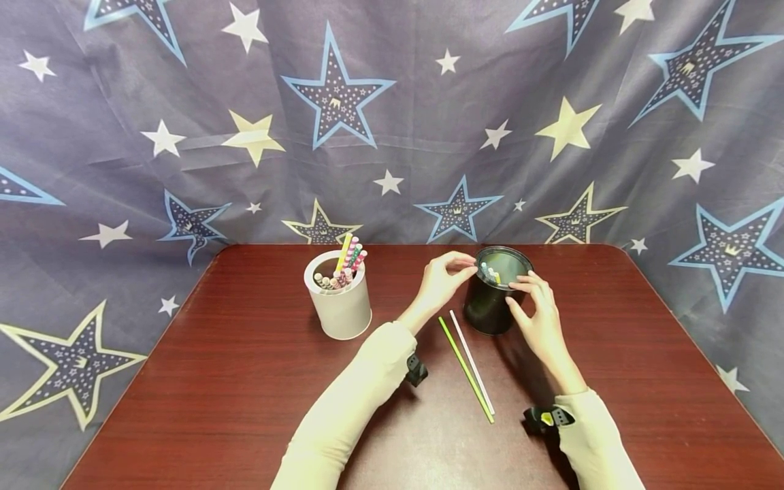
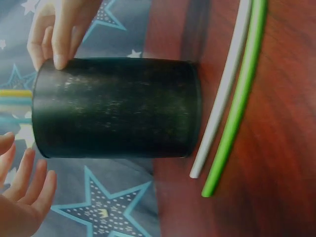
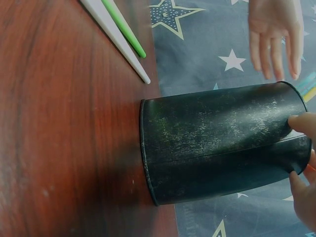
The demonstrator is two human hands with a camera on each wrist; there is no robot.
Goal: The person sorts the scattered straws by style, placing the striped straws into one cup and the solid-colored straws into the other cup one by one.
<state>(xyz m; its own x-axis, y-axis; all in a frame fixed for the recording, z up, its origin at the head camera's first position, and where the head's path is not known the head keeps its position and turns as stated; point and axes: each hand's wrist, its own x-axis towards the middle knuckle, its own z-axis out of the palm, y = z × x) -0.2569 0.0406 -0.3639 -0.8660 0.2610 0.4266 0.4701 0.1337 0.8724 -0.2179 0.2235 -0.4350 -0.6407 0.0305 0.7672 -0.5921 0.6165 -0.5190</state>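
Observation:
A black cylindrical can stands upright with a few white and yellow straws leaning inside it. My right hand holds its right rim, fingers over the edge and thumb low against the outer wall. Opposite, my left hand is at the can's left rim, its fingers loosely extended and apart from the wall in the left wrist view. Yellow and light blue straws stick out past the can's mouth there. In front of the can lie a green straw and a white straw, nearly parallel.
To the left stands a white cylindrical container with many patterned and coloured straws in it. The reddish-brown wooden table ends at a grey curtain with stars. Dark wrist cameras are strapped at both sleeves.

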